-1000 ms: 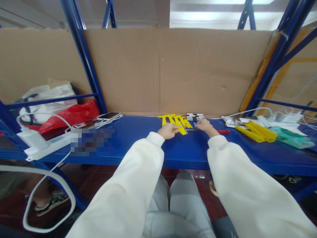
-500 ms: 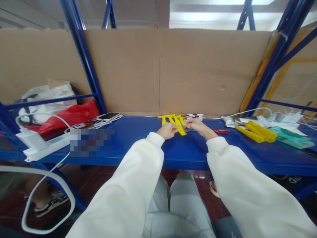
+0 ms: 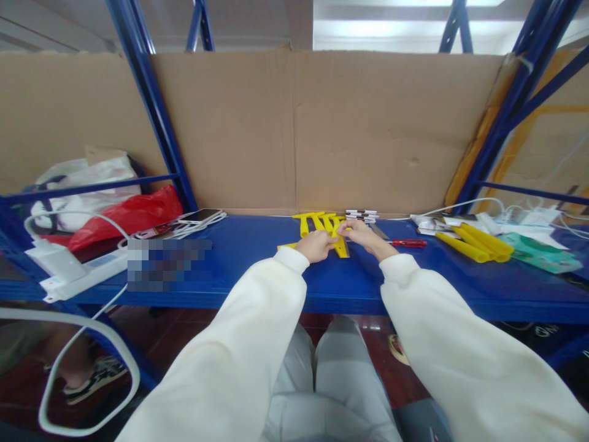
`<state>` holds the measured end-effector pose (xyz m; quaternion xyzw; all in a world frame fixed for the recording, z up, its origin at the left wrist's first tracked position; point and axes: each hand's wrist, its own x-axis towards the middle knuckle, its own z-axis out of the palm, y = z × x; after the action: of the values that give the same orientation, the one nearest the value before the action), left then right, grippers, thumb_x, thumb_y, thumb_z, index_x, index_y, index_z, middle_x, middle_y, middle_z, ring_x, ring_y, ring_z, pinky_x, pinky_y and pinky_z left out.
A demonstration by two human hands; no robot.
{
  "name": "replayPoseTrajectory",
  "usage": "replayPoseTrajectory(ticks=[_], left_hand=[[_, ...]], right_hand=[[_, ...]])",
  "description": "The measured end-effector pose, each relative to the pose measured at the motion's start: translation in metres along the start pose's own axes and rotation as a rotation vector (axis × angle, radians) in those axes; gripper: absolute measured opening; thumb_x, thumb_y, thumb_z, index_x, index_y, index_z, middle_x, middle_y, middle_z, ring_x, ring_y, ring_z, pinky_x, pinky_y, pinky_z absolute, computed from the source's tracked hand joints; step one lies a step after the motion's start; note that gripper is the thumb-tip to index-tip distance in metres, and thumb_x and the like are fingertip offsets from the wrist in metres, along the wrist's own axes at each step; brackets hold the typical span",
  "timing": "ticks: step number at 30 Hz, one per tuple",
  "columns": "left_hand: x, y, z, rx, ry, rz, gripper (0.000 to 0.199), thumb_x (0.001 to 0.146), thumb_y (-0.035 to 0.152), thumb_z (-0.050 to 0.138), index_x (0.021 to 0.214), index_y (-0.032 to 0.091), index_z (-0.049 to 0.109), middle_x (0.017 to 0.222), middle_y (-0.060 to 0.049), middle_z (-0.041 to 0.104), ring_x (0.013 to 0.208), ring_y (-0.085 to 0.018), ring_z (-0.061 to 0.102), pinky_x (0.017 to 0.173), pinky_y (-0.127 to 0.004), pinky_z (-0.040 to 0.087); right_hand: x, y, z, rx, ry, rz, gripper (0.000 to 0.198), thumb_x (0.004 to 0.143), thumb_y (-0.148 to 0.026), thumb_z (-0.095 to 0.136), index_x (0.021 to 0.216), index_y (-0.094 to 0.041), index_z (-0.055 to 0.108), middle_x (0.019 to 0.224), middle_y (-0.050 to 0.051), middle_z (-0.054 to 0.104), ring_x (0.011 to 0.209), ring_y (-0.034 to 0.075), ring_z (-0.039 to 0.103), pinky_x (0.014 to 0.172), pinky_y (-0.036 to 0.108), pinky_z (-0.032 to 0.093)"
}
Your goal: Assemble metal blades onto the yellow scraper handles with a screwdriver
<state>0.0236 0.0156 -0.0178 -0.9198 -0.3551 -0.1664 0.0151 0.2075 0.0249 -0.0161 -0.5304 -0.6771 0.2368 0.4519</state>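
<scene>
A yellow T-shaped plastic tool, like a scraper, is between my hands, one end pointing toward me, with a thin grey edge along its right side. My left hand is closed on it from the left. A yellow end juts out past the left wrist. My right hand has its fingers bent and pressed together at the tool's upper part; whether they hold a small piece is hidden. Just behind that hand lies a flat grey metal strip. A red-handled screwdriver lies beside the right wrist.
Several yellow T-shaped pieces lie behind my hands, near a stack of black-and-white pieces. Yellow tubular handles and a green packet are at right. A power strip and phone are at left. Cardboard stands behind.
The yellow tool has turned more upright, and a yellow end now shows left of my left hand. The grey strip formerly over the tool no longer shows there; one is visible behind my right hand.
</scene>
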Motion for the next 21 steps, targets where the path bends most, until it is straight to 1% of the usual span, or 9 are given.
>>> replayPoseTrajectory(ticks=[7, 11, 16, 21], left_hand=[[-0.004, 0.007, -0.005, 0.028, -0.023, -0.016, 0.032, 0.096, 0.017, 0.057, 0.122, 0.017, 0.075, 0.118, -0.017, 0.073, 0.118, -0.034, 0.068, 0.102, -0.045, 0.05], [-0.004, 0.009, -0.007, 0.023, -0.029, -0.017, 0.033, 0.097, 0.016, 0.056, 0.124, 0.017, 0.074, 0.117, -0.016, 0.073, 0.117, -0.033, 0.068, 0.104, -0.046, 0.05], [-0.004, 0.01, -0.006, 0.065, -0.026, -0.023, 0.034, 0.097, 0.018, 0.053, 0.126, 0.018, 0.073, 0.118, -0.016, 0.072, 0.117, -0.033, 0.067, 0.103, -0.044, 0.05], [-0.005, 0.013, -0.007, 0.066, -0.02, -0.058, 0.037, 0.098, 0.018, 0.051, 0.129, 0.017, 0.071, 0.117, -0.018, 0.072, 0.115, -0.034, 0.068, 0.103, -0.044, 0.05]], right_hand=[[0.0, 0.0, 0.003, 0.006, 0.027, 0.028, 0.01, 0.069, -0.017, 0.063, 0.06, -0.02, 0.064, 0.07, 0.001, 0.07, 0.079, 0.019, 0.066, 0.089, 0.035, 0.052], [0.0, 0.001, 0.003, 0.025, 0.033, 0.052, 0.009, 0.068, -0.016, 0.064, 0.061, -0.02, 0.065, 0.07, 0.001, 0.07, 0.078, 0.019, 0.066, 0.088, 0.034, 0.052], [0.001, 0.003, 0.009, 0.049, 0.075, 0.075, 0.005, 0.068, -0.02, 0.064, 0.063, -0.02, 0.065, 0.071, 0.001, 0.071, 0.078, 0.019, 0.065, 0.085, 0.033, 0.053], [0.002, 0.001, 0.015, 0.086, 0.101, 0.093, 0.008, 0.068, -0.018, 0.062, 0.059, -0.02, 0.062, 0.068, 0.0, 0.068, 0.076, 0.018, 0.064, 0.084, 0.033, 0.053]])
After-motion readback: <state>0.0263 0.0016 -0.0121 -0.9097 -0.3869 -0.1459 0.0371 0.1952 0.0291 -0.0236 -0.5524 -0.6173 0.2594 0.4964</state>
